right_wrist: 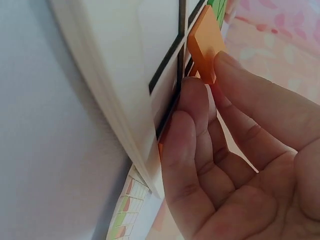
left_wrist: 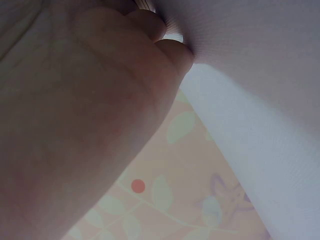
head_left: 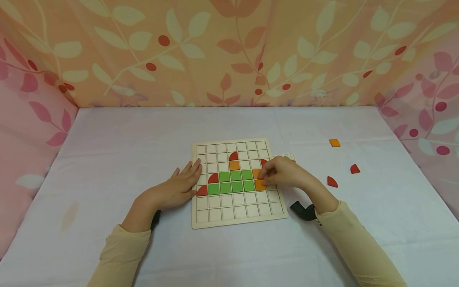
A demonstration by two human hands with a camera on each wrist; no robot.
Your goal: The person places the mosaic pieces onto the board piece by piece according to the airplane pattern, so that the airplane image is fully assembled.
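A grid board [head_left: 240, 211] of light wood carries green square tiles [head_left: 237, 186] in two rows, with red quarter-round tiles [head_left: 202, 190] and orange tiles among them. My right hand [head_left: 287, 173] is at the board's right side. Its thumb and fingers pinch an orange square tile [right_wrist: 205, 45], which stands tilted against the grid in the right wrist view. Another orange tile [head_left: 256, 173] shows beside the fingertips, partly covered by them. My left hand [head_left: 175, 189] lies with fingers spread, fingertips on the board's left edge. The left wrist view shows mostly its palm side [left_wrist: 100, 115].
Right of the board lie a loose orange tile [head_left: 334, 142] and two red quarter-round tiles [head_left: 332, 182]. A printed grid card [head_left: 287, 155] sticks out from under the board's upper right edge. Patterned cloth [head_left: 229, 52] rises behind the white-covered table [head_left: 143, 131].
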